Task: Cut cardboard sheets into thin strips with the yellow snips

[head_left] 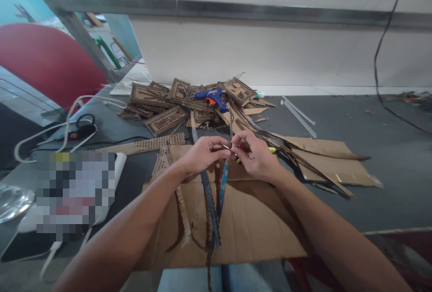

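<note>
Center of frame: the left hand (209,153) and right hand (252,156) meet, thumb and fingers of each pinched on a small piece (227,147), partly hidden. Just below, a blue-patterned cardboard strip (223,185) slants over a brown cardboard sheet (256,220). Upper center: a blue hot glue gun (216,97) rests on corrugated cardboard panels (166,122).

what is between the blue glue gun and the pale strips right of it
In the head view, a corrugated cardboard panel, part of a tube and cardboard scraps lie between the glue gun and strips.
</note>
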{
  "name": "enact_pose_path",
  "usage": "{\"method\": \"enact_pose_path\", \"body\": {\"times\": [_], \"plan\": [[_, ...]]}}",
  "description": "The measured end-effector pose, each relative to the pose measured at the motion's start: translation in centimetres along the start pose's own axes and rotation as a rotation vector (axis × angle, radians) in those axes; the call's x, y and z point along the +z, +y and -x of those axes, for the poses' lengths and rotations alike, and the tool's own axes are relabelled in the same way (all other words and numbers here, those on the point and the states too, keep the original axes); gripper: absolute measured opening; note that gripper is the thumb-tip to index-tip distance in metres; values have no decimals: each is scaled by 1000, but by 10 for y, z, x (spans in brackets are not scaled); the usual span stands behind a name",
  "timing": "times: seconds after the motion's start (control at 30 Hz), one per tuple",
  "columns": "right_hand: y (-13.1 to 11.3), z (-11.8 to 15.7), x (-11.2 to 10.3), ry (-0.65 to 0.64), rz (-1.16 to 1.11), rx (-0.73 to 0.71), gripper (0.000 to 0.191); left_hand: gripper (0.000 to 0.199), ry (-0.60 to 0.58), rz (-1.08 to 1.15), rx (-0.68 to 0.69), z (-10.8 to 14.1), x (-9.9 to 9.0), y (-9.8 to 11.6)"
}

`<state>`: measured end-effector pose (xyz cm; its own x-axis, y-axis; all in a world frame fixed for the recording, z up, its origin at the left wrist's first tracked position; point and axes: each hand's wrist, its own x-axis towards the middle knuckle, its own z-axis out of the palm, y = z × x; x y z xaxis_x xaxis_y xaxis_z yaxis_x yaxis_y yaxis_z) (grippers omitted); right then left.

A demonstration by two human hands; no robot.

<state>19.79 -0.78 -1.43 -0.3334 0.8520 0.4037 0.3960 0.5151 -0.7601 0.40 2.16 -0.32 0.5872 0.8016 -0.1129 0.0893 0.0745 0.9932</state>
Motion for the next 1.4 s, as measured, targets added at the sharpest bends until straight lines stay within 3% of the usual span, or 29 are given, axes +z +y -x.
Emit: {"method": "enact_pose_path", "body": {"times": [0.23,0.53,0.77,1.4], "plan": [[-1,0,0,-26,-37,22,8,29,-16,5,5,0,-1,-2],[1,-3,-2,139,164,-77,12,35,42,45,-7,-3,-9,-8],[3,-4,-2,136,112,-117,5,31,27,12,-29,0,-7,-6],[-2,-4,-2,50,201,-173,14,34,27,-46,-10,-1,-9,-8]]}}
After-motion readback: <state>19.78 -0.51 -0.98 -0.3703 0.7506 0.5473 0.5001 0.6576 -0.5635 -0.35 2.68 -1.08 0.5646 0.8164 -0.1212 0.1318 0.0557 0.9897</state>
